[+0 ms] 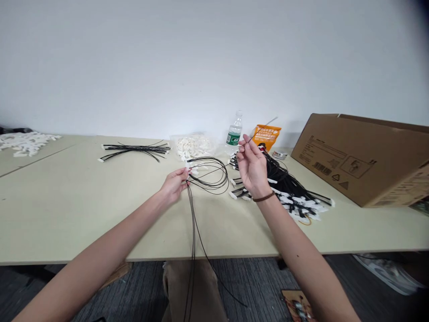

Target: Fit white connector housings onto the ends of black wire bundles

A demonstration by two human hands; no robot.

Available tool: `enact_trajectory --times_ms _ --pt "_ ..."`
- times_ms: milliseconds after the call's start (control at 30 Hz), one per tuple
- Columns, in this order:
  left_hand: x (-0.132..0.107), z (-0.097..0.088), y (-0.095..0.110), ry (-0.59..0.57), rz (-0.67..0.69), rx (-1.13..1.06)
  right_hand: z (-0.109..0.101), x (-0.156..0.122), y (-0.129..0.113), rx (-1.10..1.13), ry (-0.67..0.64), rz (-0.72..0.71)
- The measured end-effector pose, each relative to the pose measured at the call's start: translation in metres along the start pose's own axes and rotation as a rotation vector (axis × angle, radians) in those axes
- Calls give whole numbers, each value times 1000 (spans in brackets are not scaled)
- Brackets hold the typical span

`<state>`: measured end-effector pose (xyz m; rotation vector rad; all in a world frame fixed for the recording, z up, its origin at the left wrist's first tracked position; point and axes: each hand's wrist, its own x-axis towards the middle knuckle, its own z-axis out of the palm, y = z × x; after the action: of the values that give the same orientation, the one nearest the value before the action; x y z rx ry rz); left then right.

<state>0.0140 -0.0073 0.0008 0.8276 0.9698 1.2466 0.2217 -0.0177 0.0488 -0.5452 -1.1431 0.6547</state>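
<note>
My left hand (pixel 174 185) pinches a bunch of thin black wires near their white connectors (pixel 188 169). Those wires (pixel 210 175) form loops on the table, and their long ends (pixel 193 228) hang past the front edge. My right hand (pixel 252 166) is raised over the table, holding a single thin wire (pixel 263 129) upright between its fingertips. Just beneath and beyond that hand lies a heap of black wires with white connectors (pixel 290 190). A smaller bundle of black wires (pixel 136 151) lies towards the back, left of a clear bag of white connectors (pixel 192 146).
A pale table (pixel 83 210) runs across the view, with a water bottle (pixel 234 130), an orange packet (pixel 267 136) and a large cardboard box (pixel 351 161) at the back. A white heap (pixel 26 144) sits far left. Carpet lies below the front edge.
</note>
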Motion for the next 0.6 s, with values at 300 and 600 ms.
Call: enact_trajectory --times_ms 300,600 --pt "0 -1 1 -79 -22 3 11 -32 3 -1018 -466 -682" --pt "-1 -2 1 -122 0 6 14 -40 15 -1151 -567 -786"
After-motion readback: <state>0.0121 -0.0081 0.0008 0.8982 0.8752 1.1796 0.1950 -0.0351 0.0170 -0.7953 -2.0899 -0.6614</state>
